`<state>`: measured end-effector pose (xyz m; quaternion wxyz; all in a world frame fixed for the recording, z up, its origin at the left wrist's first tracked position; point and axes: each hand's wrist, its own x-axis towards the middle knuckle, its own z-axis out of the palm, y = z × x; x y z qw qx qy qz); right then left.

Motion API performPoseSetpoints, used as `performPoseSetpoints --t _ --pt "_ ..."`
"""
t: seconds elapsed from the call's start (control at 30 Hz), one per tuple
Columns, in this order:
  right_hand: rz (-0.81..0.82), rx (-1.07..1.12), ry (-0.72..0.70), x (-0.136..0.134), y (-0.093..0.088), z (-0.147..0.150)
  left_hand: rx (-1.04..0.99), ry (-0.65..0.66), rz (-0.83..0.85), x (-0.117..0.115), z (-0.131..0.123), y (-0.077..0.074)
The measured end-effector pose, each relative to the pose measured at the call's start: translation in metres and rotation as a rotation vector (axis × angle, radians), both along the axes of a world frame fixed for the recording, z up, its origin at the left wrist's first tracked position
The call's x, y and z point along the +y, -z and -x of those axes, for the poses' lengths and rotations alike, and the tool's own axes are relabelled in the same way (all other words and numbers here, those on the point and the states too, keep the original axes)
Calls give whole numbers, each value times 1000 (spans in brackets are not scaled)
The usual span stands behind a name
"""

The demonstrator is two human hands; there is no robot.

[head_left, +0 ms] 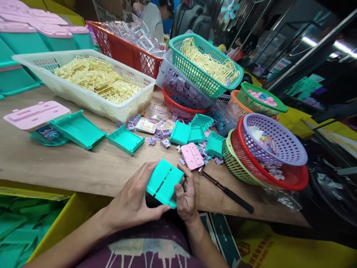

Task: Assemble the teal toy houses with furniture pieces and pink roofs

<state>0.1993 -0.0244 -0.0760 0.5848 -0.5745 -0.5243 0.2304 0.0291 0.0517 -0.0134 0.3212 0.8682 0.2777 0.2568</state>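
Between my two hands, above the table's front edge, is a turquoise plastic box part (165, 182) with a slotted seam across its face. My left hand (131, 195) wraps its left and lower sides, thumb along the bottom edge. My right hand (185, 195) grips the right side with curled fingers. Just beyond lie a pink plastic lid (192, 156) and a black-handled hammer (227, 191). Turquoise tray-shaped parts (125, 139) and small purple pieces (165, 143) are scattered behind. At the left, a pink-topped turquoise box (37, 115) leans against a larger turquoise tray part (79, 128).
A white basket (122, 113) and a turquoise basket (192, 80) hold cream plastic handles. Stacked round baskets (295, 152) stand at the right table edge. A red crate (125, 52) of clear bags is behind. A yellow bin (55, 223) of turquoise parts sits below left. People are in the background.
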Motion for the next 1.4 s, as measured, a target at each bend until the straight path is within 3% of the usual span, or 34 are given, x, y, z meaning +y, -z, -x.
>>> performPoseSetpoints --t 0.1,0.2,0.33,0.43,0.57,0.7,0.8,1.13,1.3,1.4 --pt "-36 -34 43 5 -3 0 15 23 8 9 5 -4" --pt "-108 -174 44 13 -17 -11 24 91 -3 26 5 -9" --pt "-154 -370 -147 34 -38 -34 -23 258 26 44 -6 -7" --pt "-133 -401 -135 45 -41 -48 -105 173 63 38 -21 8" --pt "-88 -540 -81 42 -48 -54 -186 -15 125 14 -36 40" --pt "7 -890 -252 35 -77 -44 -213 -28 71 4 -42 62" --pt "32 -1020 -386 41 -89 -29 -238 -12 40 6 -43 68" --pt "57 -991 -339 54 -82 -20 -339 -98 -3 9 -51 57" --pt "18 -906 -381 57 -89 -31 -310 -113 129 9 -49 58" --pt "4 -695 -292 54 -86 -47 -272 -158 241 9 -42 56"
